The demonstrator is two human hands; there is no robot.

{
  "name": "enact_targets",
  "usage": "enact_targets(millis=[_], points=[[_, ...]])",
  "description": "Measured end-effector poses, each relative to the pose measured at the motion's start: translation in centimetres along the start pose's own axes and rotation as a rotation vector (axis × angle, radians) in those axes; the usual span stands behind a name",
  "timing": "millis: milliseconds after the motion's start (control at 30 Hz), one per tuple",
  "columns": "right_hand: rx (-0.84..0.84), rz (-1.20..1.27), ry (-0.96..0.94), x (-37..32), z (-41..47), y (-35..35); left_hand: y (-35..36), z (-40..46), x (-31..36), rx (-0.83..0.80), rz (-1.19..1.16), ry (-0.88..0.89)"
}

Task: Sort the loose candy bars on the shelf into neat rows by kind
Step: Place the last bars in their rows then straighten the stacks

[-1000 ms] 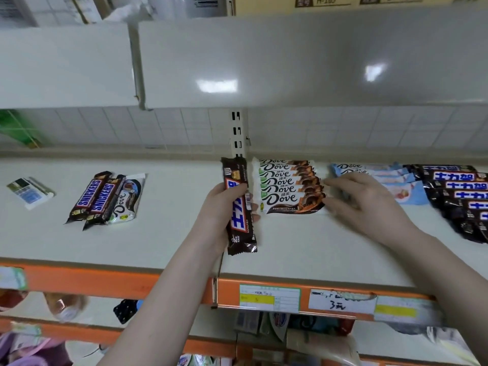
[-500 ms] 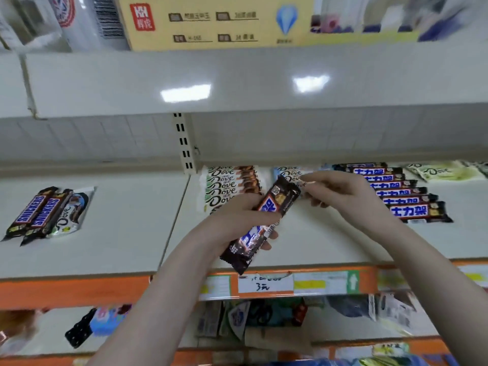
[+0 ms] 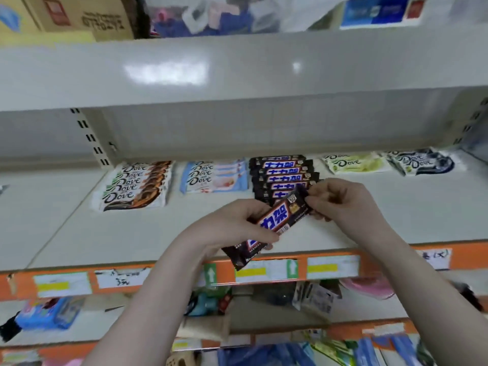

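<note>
Just in front of the Snickers row (image 3: pixel 284 178) on the shelf (image 3: pixel 105 233): left hand (image 3: pixel 232 228) grips a Snickers bar (image 3: pixel 277 220) mid-length, tilted; right hand (image 3: pixel 340 202) pinches its upper end. Dove rows left of it.

The bar (image 3: pixel 277 221), held between both hands, sits just before the Snickers row (image 3: pixel 282 175), right of two Dove rows (image 3: pixel 137 184).
</note>
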State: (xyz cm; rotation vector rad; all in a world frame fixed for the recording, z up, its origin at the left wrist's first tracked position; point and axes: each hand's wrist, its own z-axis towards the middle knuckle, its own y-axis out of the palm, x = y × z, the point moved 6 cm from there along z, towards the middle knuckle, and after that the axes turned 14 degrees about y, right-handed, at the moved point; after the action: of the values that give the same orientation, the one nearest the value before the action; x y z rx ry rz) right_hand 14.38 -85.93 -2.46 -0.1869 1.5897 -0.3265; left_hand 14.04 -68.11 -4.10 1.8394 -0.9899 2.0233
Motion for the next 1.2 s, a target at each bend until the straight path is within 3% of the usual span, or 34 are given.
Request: enact_targets(millis=[100,200,500,700,1000,1200], points=[[0.115,-0.062,0.05,2.3,-0.1,-3.4,0.7,0.4,-0.1,0.058,-0.016,-0.021],[0.151,-0.147,0.111,4.1,-0.2,-5.2,0.7,0.4,-0.7,0.22,-0.099,-0.049],[0.256,-0.413,0.102,4.5,0.4,-4.7,-0.3,1.6,-2.8,0.539,-0.033,-0.048],[0.298,-0.553,0.128,4.8,1.3,-3.8,-0.8,2.1,-3.7,0.607,0.073,-0.033],[0.344,-0.649,0.126,5.1,1.7,-3.8,-1.0,2.4,-2.6,0.576,0.473,0.085],[0.445,-0.734,-0.092,3.9,0.1,-3.4,-0.1,1.8,-2.2,0.642,0.595,0.116]])
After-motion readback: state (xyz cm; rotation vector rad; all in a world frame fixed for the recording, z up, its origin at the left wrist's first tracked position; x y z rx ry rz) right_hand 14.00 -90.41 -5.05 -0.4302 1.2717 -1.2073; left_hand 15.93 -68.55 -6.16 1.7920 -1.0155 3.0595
